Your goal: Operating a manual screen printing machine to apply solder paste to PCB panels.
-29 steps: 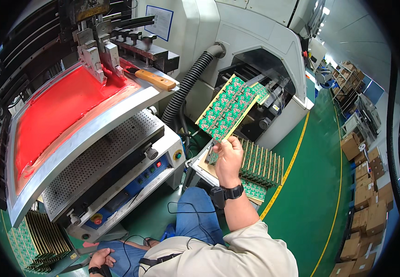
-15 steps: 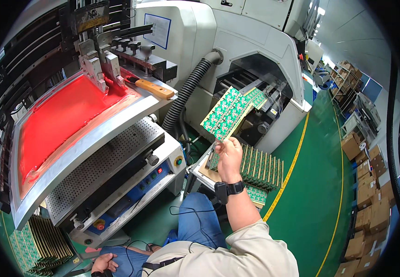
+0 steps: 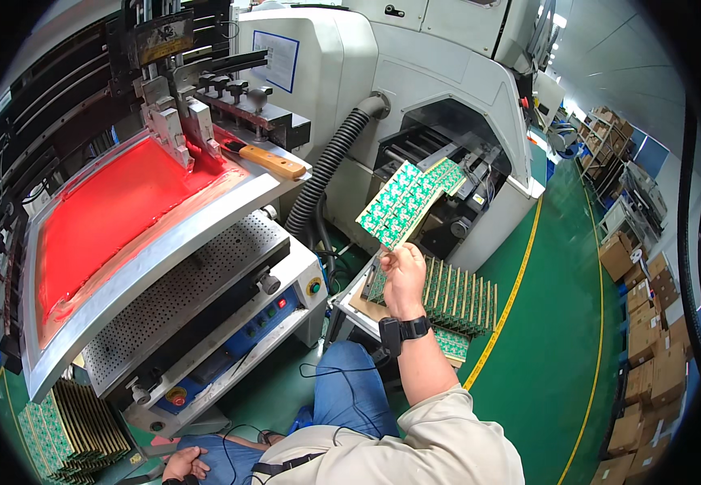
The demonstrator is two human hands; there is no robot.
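A green printed circuit board panel (image 3: pixel 393 206) is pinched by its near edge in my right hand (image 3: pixel 404 279), whose fingers are closed. It is tilted up before the white machine's hexagonal opening. Overlapping its far right side is another green board panel (image 3: pixel 446 175) at that opening; whether the two touch I cannot tell. Beneath my right hand, several board panels (image 3: pixel 456 295) stand on edge in a row on a small table (image 3: pixel 367 301). My left hand (image 3: pixel 185 465) rests loosely on my thigh, fingers lightly bent, with nothing visible in it.
Left stands a screen printer with a raised metal-framed screen (image 3: pixel 124 222) bearing red paste; a wooden-handled spatula (image 3: pixel 274 162) lies on its frame corner. Below is a perforated plate (image 3: pixel 181 283). A black ribbed hose (image 3: pixel 330 166) runs beside the white machine (image 3: pixel 439 77). More panels (image 3: pixel 71 428) stand lower left.
The held panel has shifted very slightly right and down, tilting a little more toward the machine opening. My right hand barely moves, and my left hand stays on my thigh.
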